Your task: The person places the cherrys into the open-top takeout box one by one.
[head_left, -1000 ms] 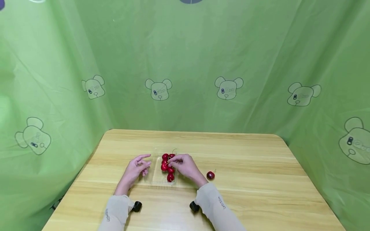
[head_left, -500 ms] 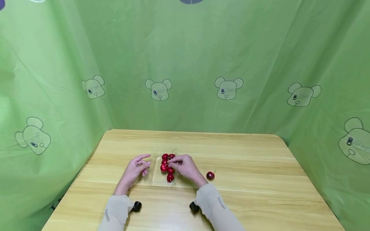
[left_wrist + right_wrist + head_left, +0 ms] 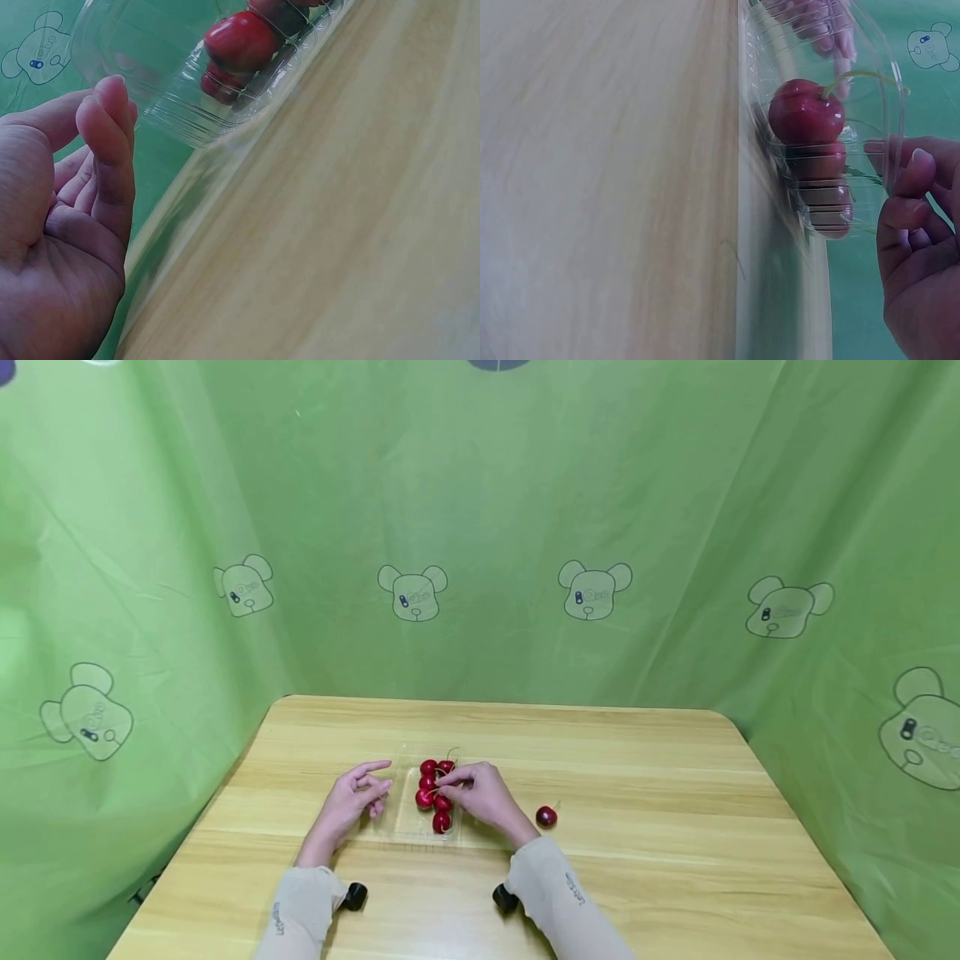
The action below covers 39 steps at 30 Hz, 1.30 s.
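Note:
A clear plastic box (image 3: 407, 820) lies on the table with several red cherries in its right half. My right hand (image 3: 483, 793) reaches over the box's right wall, thumb and fingertip pinching the stem of a cherry (image 3: 424, 799) among the others. In the right wrist view, one cherry (image 3: 806, 112) with a long stem sits nearest the box's end wall, and the right hand (image 3: 922, 240) is just past the rim. My left hand (image 3: 348, 802) rests at the box's left side, fingers loosely bent and holding nothing; the left wrist view shows the same hand (image 3: 75, 202).
One dark red cherry (image 3: 547, 817) with its stem lies on the wooden table (image 3: 675, 827), right of the right wrist. Black wrist cameras (image 3: 356, 897) hang under both sleeves. A green curtain (image 3: 495, 510) with bear heads surrounds the table's back and sides.
The cherry held by its stem has shifted slightly to the left and toward the near side. Both hands have stayed almost still.

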{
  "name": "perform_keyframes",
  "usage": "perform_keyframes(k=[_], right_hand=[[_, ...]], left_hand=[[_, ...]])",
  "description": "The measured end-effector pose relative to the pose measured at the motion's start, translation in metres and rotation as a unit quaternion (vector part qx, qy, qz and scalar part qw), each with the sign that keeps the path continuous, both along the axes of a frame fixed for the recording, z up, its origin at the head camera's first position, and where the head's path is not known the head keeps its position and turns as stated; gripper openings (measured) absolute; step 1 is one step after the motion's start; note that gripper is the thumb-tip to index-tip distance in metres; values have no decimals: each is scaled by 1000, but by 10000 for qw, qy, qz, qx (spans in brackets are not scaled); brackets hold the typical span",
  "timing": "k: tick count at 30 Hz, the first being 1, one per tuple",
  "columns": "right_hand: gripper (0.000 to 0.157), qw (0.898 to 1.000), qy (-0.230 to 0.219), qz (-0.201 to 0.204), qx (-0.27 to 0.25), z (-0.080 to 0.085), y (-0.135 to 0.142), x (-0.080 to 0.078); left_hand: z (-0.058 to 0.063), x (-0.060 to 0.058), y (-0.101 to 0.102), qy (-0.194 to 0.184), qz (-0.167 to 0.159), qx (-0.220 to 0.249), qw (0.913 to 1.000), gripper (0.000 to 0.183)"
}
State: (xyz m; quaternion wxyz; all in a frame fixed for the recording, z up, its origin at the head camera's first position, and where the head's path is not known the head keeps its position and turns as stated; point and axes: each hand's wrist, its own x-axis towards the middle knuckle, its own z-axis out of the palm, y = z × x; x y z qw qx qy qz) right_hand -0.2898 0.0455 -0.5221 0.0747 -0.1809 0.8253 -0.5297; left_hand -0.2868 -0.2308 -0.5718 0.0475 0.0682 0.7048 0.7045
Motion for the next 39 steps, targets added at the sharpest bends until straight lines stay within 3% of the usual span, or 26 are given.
perform_keyframes(k=[39], right_hand=[[16,9996,-244,-121,-37,0,1,0]], left_hand=[[1,1,0,-72,-18,61,10000,55]])
